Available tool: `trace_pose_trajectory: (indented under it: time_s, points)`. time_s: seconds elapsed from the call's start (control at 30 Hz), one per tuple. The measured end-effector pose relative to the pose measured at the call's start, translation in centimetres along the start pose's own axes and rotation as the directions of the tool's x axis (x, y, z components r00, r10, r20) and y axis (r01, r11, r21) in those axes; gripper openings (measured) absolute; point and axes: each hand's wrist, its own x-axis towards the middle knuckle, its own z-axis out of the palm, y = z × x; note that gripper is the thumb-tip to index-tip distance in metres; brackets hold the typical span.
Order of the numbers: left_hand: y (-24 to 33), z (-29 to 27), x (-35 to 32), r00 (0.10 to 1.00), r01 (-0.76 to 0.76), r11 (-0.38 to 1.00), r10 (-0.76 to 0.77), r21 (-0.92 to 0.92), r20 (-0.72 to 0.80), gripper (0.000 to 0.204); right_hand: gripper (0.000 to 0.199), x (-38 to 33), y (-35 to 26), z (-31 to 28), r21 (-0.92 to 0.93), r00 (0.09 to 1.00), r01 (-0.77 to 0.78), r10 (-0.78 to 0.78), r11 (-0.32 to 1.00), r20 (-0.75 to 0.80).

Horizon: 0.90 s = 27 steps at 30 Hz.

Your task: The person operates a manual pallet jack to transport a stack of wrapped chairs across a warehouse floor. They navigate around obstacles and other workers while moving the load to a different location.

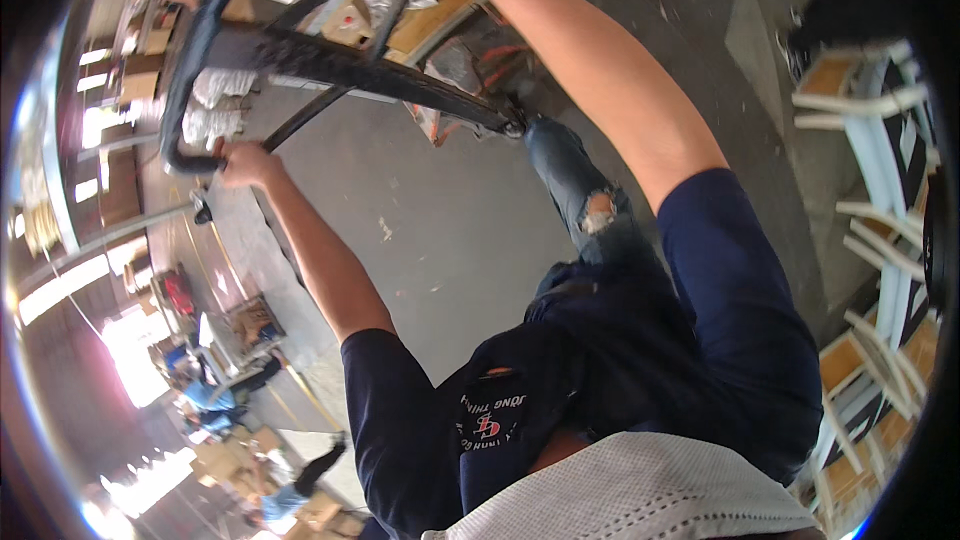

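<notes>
Where the scene lies nearest, one white perforated cloth (pixel 640 480); behind it, one navy short-sleeved shirt (pixel 590 360) with a pale chest print, and one pair of blue jeans (pixel 565 170), torn at the knee. Right forearm (pixel 600 70), bare, extended ahead to the upper edge; right hand beyond the view, state of its grip cannot be told. Left forearm (pixel 325 255), bare, reaching ahead and left; left hand (pixel 243 163) with its grip closed around the near left end of a black metal handle (pixel 290 58). Handle: looped at the far left, with a broad central bar and thinner braces, sloping right to a lower end beside the jeans. Under all, grey floor (pixel 410 240), scuffed. Just past the handle, a wooden surface (pixel 430 25) with crumpled clear wrap on it, and orange metal parts (pixel 430 125) near the bar's lower end. Well apart at right, pale frames (pixel 870 100) with wooden panels, in a row. Far left, cardboard boxes (pixel 225 460), plus co-workers in light blue (pixel 208 396), blurred.
</notes>
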Motion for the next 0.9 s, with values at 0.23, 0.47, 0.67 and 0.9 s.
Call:
trace_pose_trajectory:
  time_s: [0.23,0.47,0.67,0.9]
  points:
    - [-1.7,-1.0,-0.2,0.949,-0.254,0.919,0.297,0.302,-0.106,0.017,0.041,3.4,2.8,6.9,-0.165,0.876,0.150,-0.208,0.975,-0.435]
    - [0.9,-3.6,-0.9,0.949,-0.253,0.916,0.297,0.311,-0.104,0.012,0.044,1.9,1.5,8.2,0.174,0.958,0.251,-0.219,0.952,-0.184]
    - [1.9,-4.7,1.3,0.982,-0.114,0.963,0.147,0.245,-0.120,0.014,0.037,1.4,-1.9,9.3,0.288,0.967,0.227,-0.179,0.931,-0.183]
    - [3.1,-8.0,-1.4,0.973,-0.159,0.963,0.190,0.217,-0.129,0.013,0.022,-2.6,-1.9,6.4,0.612,0.999,-0.046,0.037,0.790,0.028]
